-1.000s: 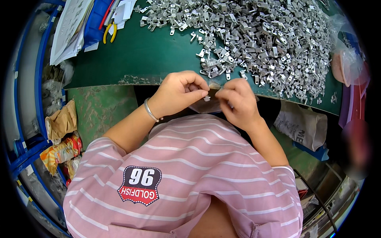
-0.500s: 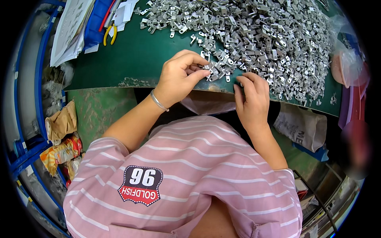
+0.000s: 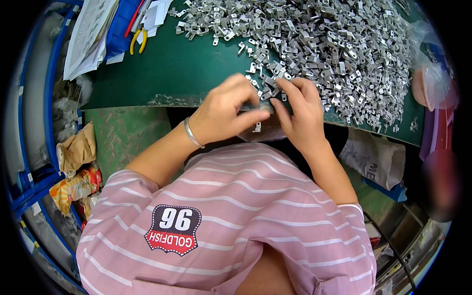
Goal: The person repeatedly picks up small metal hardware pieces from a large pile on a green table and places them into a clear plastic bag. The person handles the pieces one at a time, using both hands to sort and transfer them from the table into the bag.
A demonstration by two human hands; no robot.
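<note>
A large heap of small silvery metal brackets (image 3: pixel 339 54), with holes in them, covers the right part of the green table (image 3: pixel 162 73). At the near edge is my left hand (image 3: pixel 226 110), its thumb stretched out and apart from the bent fingers. Just below that thumb, past the edge, a single bracket (image 3: pixel 256 127) shows above a clear plastic bag (image 3: pixel 270 132); it looks to be out of the fingers. My right hand (image 3: pixel 305 113) is at the heap's near corner, thumb and forefinger apart beside a few loose brackets (image 3: pixel 268 91).
Yellow-handled pliers (image 3: pixel 138 42), a blue bin (image 3: pixel 120 29) and papers (image 3: pixel 88 39) lie at the far left. On the right stands a pinkish container (image 3: pixel 422 86) with clear plastic. A whitish sack (image 3: pixel 376 157) is below the table; blue shelving (image 3: pixel 49 88) runs along the left.
My left hand has come down toward the table edge, its thumb and fingers parting, and a bracket now shows below it. My right hand has moved left and up to the loose brackets.
</note>
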